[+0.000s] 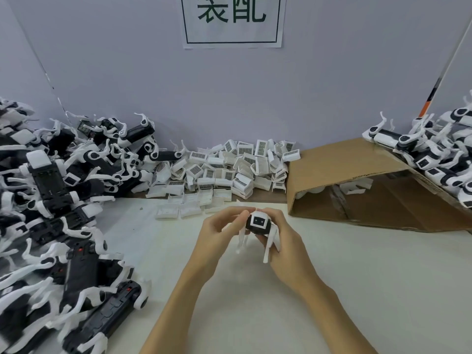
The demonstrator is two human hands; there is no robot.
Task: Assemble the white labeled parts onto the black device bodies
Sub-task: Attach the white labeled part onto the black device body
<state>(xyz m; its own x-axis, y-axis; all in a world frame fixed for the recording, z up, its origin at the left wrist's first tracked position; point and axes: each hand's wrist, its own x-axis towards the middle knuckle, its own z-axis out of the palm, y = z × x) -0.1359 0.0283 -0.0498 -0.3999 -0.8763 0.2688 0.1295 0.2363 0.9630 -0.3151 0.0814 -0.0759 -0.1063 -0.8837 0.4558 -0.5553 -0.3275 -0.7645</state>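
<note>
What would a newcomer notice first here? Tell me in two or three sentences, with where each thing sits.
At centre, the left hand and right hand hold one black device body with white legs above the white table. A big heap of black bodies fills the left side, and a pile of white labeled parts lies against the back wall. On the right, more units rest on a tilted cardboard box.

Two hands (pixel 217 226), one cardboard box (pixel 357 169)
</note>
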